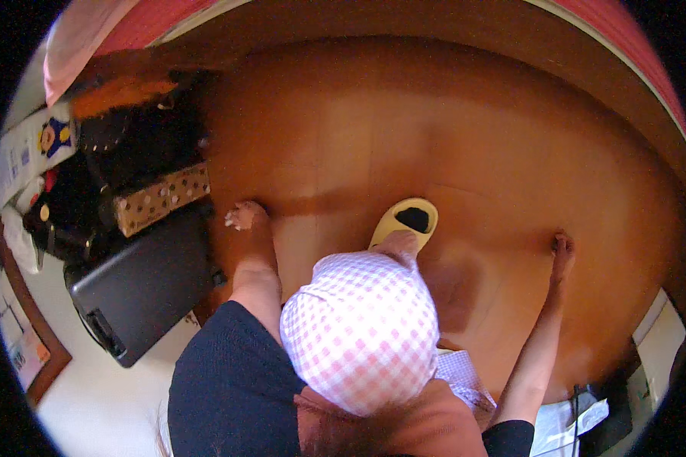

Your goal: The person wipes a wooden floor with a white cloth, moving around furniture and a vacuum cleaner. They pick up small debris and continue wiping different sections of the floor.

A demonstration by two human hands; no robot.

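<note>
My left hand (247, 216) hangs over the wooden floor (343, 148), its fingers loosely bent and slightly apart, with nothing seen in it. It is nearest to a dark grey hard-shell suitcase (154, 285) on the left. Out to the right, my right hand (563, 245) hangs over bare floor with curled fingers; it is small and blurred, and its palm side is hidden. Between the hands, my raised knee in pink-and-white checked trousers (366, 325) fills the lower middle. Below it shows one foot in a yellow slipper (386, 228).
Beside the suitcase lie a brown dotted box (166, 197), black bags (143, 137) and an orange item (123, 97). A wooden ledge (377, 20) with pink cloth (617, 34) curves along the top. At lower right is a whitish plastic bag (569, 425).
</note>
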